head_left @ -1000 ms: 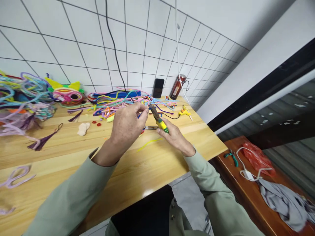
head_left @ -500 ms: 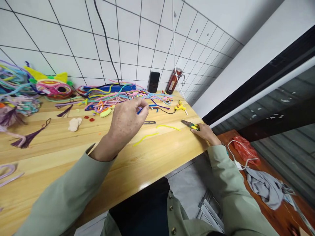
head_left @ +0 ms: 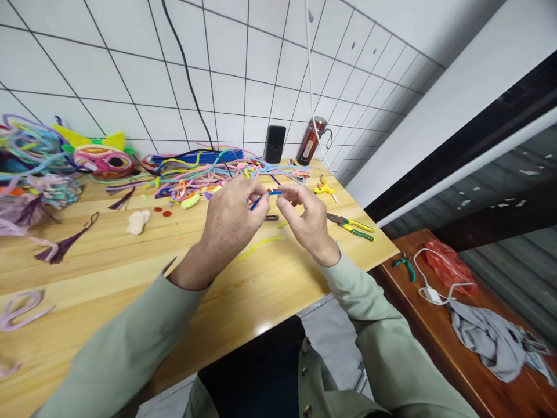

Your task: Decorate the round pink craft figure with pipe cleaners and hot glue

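My left hand (head_left: 230, 217) is closed in a pinch over the table. A short blue piece of pipe cleaner (head_left: 255, 203) pokes out between its thumb and index finger. Close beside it, my right hand (head_left: 308, 223) has thumb and index finger apart, with nothing visible between them. Just past those fingertips another short blue piece (head_left: 275, 193) shows; whether they touch it I cannot tell. Pliers with yellow-green handles (head_left: 351, 225) lie to the right of my right hand. Below the hands is a yellow strip (head_left: 261, 247), and thread snips (head_left: 271, 217) are partly covered.
A heap of coloured pipe cleaners (head_left: 195, 168) runs along the tiled wall, with a pink-and-yellow mask (head_left: 107, 158) at left. A phone (head_left: 275, 144), a brown flask (head_left: 311, 141) and a yellow glue gun (head_left: 325, 188) are further back. Purple tassels (head_left: 65, 241) lie left.
My right hand has let go of the pliers, leaving them on the table, and moved left to beside my left hand. The left hand keeps its pinch on the blue piece.
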### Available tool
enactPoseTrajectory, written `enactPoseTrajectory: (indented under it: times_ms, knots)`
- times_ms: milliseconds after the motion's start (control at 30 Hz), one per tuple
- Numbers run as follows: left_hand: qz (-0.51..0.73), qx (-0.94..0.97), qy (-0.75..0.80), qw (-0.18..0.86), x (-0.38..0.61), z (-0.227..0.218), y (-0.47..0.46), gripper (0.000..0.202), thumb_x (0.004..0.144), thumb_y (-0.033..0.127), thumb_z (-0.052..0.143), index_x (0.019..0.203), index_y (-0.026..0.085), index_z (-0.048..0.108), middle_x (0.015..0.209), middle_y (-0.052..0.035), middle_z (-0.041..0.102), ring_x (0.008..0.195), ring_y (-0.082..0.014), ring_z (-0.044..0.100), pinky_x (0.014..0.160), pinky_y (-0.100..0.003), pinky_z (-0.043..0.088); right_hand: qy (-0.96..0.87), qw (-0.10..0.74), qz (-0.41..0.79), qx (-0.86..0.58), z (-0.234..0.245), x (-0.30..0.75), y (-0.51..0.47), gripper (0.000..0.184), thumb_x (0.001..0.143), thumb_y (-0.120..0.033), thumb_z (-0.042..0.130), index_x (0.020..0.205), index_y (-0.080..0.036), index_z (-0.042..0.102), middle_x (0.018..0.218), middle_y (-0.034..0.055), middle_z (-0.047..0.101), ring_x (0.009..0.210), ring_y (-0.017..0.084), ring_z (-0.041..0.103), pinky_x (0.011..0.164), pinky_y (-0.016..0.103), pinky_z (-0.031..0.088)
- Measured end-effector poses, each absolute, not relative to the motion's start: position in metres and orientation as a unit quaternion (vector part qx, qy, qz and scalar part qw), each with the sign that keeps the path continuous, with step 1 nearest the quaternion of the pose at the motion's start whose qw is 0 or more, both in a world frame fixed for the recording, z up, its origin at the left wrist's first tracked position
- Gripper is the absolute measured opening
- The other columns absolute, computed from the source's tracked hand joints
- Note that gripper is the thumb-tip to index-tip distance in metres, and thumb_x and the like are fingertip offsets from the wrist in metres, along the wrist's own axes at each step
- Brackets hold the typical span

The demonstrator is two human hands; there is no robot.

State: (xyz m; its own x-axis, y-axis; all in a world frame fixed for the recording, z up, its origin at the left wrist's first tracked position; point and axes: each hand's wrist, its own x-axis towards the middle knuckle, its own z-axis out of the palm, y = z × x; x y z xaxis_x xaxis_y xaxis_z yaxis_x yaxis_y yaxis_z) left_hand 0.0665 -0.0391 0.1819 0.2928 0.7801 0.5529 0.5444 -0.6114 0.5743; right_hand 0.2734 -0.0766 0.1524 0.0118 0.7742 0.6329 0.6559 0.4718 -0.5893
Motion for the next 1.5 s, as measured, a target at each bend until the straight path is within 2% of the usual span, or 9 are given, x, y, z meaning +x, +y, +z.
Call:
enactPoseTrajectory:
  times_ms: [267, 567, 700, 800, 900, 1000, 1100, 1267, 1500]
  knots:
    - [0.429, 0.785, 0.421, 0.146, 0.068, 0.177, -0.039, 0.014, 0.103, 0.018, 0.067, 0.095, 0.023, 0.078, 0.101, -0.0082, 0.086, 0.095, -0.0262, 0.079, 0.092, -0.04, 0.06, -0.705, 0.477, 0.006, -0.525, 0.139, 0.256, -0.072, 0.037, 0.122, -0.056, 0.061, 0.11, -0.031, 0.085, 0.111, 0.0125, 0.087, 0.113, 0.034, 0.082, 0.111, 0.056, 0.066]
    - [0.314, 0.845, 0.346, 0.261, 0.062, 0.195, -0.038, 0.018, 0.1, 0.018, 0.068, 0.089, 0.026, 0.079, 0.085, -0.0028, 0.078, 0.084, -0.0236, 0.073, 0.086, -0.037, 0.057, -0.607, 0.403, 0.558, -0.397, 0.153, 0.303, -0.044, 0.066, 0.084, -0.086, 0.093, 0.086, -0.029, 0.061, 0.073, -0.002, 0.062, 0.072, 0.022, 0.066, 0.075, 0.04, 0.061]
    - [0.287, 0.855, 0.351, 0.251, 0.066, 0.191, -0.04, 0.017, 0.098, 0.017, 0.068, 0.086, 0.025, 0.077, 0.086, -0.0036, 0.079, 0.085, -0.0244, 0.074, 0.086, -0.037, 0.056, -0.643, 0.404, 0.382, -0.527, 0.143, 0.338, -0.032, 0.044, 0.101, -0.066, 0.078, 0.087, -0.026, 0.068, 0.082, 0.0026, 0.072, 0.082, 0.023, 0.071, 0.087, 0.04, 0.062]
    - [0.287, 0.839, 0.387, 0.252, 0.067, 0.188, -0.039, 0.013, 0.098, 0.019, 0.072, 0.09, 0.025, 0.08, 0.087, -0.004, 0.081, 0.083, -0.0247, 0.073, 0.085, -0.038, 0.055, -0.628, 0.262, 0.149, -0.717, 0.135, 0.368, -0.025, 0.022, 0.104, -0.035, 0.074, 0.085, -0.023, 0.075, 0.092, 0.008, 0.082, 0.096, 0.026, 0.076, 0.1, 0.04, 0.06]
    - [0.282, 0.827, 0.416, 0.252, 0.068, 0.191, -0.038, 0.01, 0.098, 0.022, 0.074, 0.093, 0.025, 0.082, 0.09, -0.0041, 0.083, 0.085, -0.0251, 0.074, 0.085, -0.037, 0.055, -0.583, 0.169, 0.094, -0.789, 0.128, 0.387, -0.023, 0.012, 0.098, -0.017, 0.076, 0.102, -0.018, 0.087, 0.113, 0.0175, 0.091, 0.114, 0.032, 0.081, 0.11, 0.045, 0.06]
    - [0.268, 0.826, 0.425, 0.256, 0.068, 0.195, -0.039, 0.008, 0.099, 0.022, 0.076, 0.095, 0.025, 0.083, 0.09, -0.0031, 0.083, 0.086, -0.0242, 0.075, 0.087, -0.036, 0.056, -0.61, 0.24, 0.138, -0.743, 0.126, 0.381, -0.032, 0.027, 0.102, -0.021, 0.076, 0.124, -0.016, 0.09, 0.132, 0.0184, 0.091, 0.122, 0.031, 0.083, 0.113, 0.044, 0.062]
    - [0.272, 0.825, 0.425, 0.255, 0.069, 0.197, -0.04, 0.006, 0.099, 0.02, 0.079, 0.096, 0.025, 0.082, 0.084, -0.001, 0.08, 0.083, -0.0227, 0.073, 0.087, -0.035, 0.055, -0.68, 0.388, 0.291, -0.55, 0.134, 0.351, -0.048, 0.038, 0.109, -0.052, 0.083, 0.131, -0.023, 0.089, 0.132, 0.0097, 0.091, 0.118, 0.026, 0.082, 0.106, 0.04, 0.064]
    - [0.297, 0.823, 0.415, 0.25, 0.066, 0.193, -0.038, 0.008, 0.101, 0.021, 0.079, 0.093, 0.024, 0.08, 0.08, -0.0001, 0.078, 0.078, -0.0211, 0.07, 0.082, -0.034, 0.052, -0.705, 0.437, 0.364, -0.424, 0.154, 0.302, -0.06, 0.056, 0.105, -0.08, 0.086, 0.101, -0.024, 0.087, 0.099, 0.0021, 0.084, 0.092, 0.019, 0.072, 0.087, 0.034, 0.057]
    - [0.293, 0.822, 0.412, 0.261, 0.058, 0.196, -0.03, 0.011, 0.101, 0.026, 0.076, 0.092, 0.023, 0.081, 0.08, -0.0006, 0.076, 0.079, -0.0209, 0.066, 0.082, -0.034, 0.049, -0.68, 0.478, 0.373, -0.412, 0.159, 0.289, -0.045, 0.054, 0.1, -0.074, 0.092, 0.085, -0.023, 0.082, 0.085, 0.0006, 0.081, 0.082, 0.018, 0.068, 0.082, 0.034, 0.055]
